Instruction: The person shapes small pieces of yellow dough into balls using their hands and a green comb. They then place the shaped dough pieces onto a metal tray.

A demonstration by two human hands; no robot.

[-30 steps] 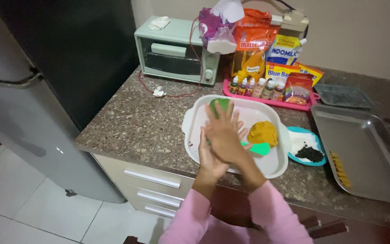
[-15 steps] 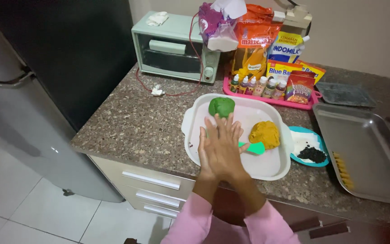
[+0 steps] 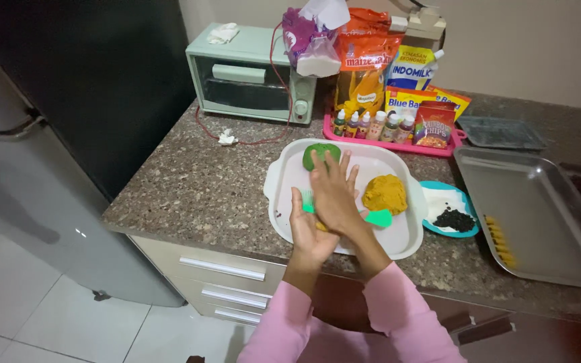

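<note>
Head view: palms pressed flat together over the tray [image 3: 284, 176].
Left hand [image 3: 309, 228] under, right hand [image 3: 334, 195] on top — a bit of yellow dough [image 3: 321, 226] peeks between them, soft, likely sticky. Green dough [image 3: 317, 154] lies just beyond the fingertips, a yellow lump [image 3: 384, 193] right of them on the bench [image 3: 203, 181].

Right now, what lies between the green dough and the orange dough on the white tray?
In the head view, only bare white tray lies between green dough and orange dough.
</note>
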